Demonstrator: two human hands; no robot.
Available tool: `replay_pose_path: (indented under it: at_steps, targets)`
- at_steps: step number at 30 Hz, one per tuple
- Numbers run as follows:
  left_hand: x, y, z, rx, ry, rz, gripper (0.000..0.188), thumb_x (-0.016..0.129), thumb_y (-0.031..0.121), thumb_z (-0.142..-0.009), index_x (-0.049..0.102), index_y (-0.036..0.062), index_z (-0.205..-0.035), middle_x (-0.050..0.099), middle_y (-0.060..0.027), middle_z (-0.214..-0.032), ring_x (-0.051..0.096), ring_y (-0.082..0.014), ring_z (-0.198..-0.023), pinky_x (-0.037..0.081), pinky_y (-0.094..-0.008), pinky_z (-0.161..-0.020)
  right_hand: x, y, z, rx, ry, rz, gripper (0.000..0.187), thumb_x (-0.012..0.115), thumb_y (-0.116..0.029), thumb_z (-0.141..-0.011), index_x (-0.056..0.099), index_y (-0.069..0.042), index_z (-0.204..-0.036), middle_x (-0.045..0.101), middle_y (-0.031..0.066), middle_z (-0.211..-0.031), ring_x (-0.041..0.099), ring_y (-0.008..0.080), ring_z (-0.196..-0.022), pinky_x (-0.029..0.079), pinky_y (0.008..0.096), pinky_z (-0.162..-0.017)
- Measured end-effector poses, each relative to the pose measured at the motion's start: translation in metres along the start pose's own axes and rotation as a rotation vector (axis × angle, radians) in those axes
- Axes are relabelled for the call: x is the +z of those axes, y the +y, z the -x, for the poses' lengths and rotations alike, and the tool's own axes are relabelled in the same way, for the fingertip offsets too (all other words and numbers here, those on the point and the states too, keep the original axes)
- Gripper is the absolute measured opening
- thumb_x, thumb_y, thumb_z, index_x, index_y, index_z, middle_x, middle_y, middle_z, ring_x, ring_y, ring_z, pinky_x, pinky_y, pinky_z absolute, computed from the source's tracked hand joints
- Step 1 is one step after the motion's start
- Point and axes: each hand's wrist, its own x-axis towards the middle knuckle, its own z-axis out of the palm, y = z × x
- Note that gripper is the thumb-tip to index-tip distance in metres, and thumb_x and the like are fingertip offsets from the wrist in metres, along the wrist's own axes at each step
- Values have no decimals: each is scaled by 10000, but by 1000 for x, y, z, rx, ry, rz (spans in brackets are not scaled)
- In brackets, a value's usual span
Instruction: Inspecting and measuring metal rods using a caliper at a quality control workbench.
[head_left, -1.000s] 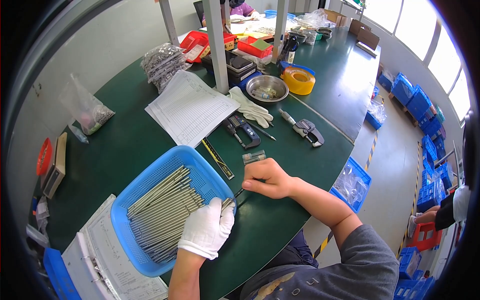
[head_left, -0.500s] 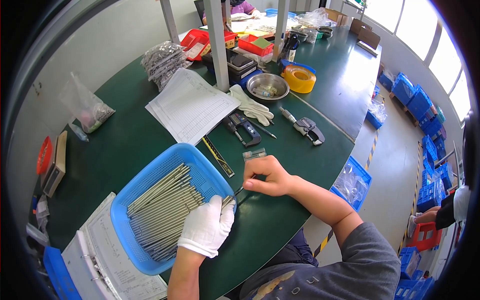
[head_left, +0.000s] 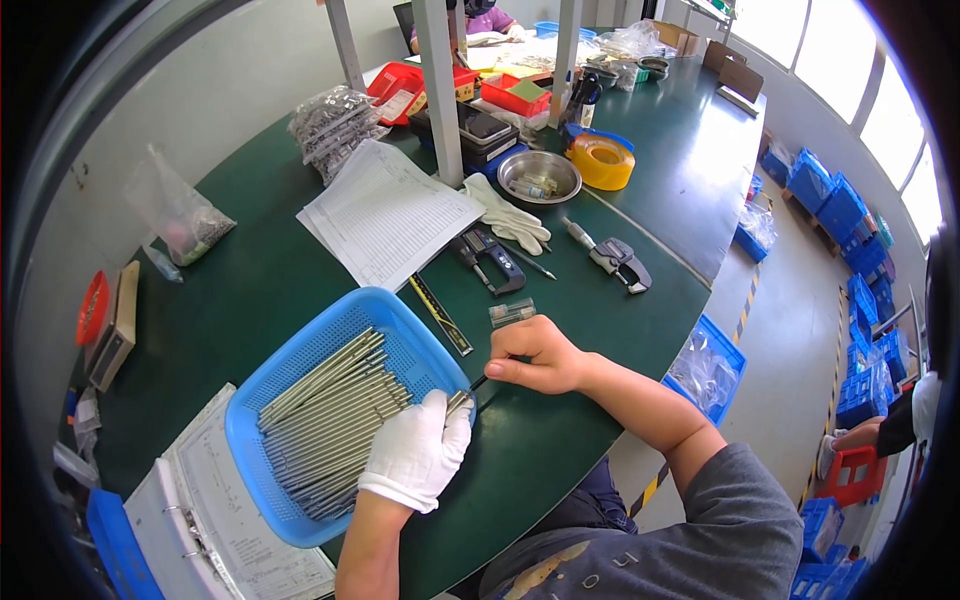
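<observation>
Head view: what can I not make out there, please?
Head view:
Number of rods in the gloved left hand: its grip hides it.
Thin dark piece, upper end: right hand hides it.
Part of the binder: covered by the blue basket.
Co-worker, upper part: cut off by the top edge.

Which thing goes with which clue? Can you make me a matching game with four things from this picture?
Things:
1. Left hand
2. Tape roll
3. Metal rods
4. Right hand

Clues:
A. Lying side by side in the blue basket
B. Bare, with no glove on
C. Wearing a white glove
D. Yellow, on the table beyond the hands

Right pairs: 1-C, 2-D, 3-A, 4-B
</observation>
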Motion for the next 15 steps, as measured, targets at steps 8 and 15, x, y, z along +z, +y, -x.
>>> replay_pose_path:
  at_steps: [8, 15]
  targets:
    - [1, 0, 0, 3, -3, -9, 404, 436, 374, -949, 551, 13, -808, 609, -242, -675, 602, -437, -647, 473, -516, -613, 1, 1, 0, -21, -3, 28, 222, 643, -183, -886, 589, -10, -757, 543, 76, -662, 519, 208, -585, 403, 328, -533]
    - [-1, -3, 1, -16, -15, -27, 409, 425, 378, -950, 553, 12, -820, 613, -245, -679, 606, -436, -650, 477, -515, -617, 6, -9, -7, -8, 47, -87, 195, 642, -169, -884, 599, -14, -772, 556, 76, -679, 537, 206, -607, 413, 327, -539]
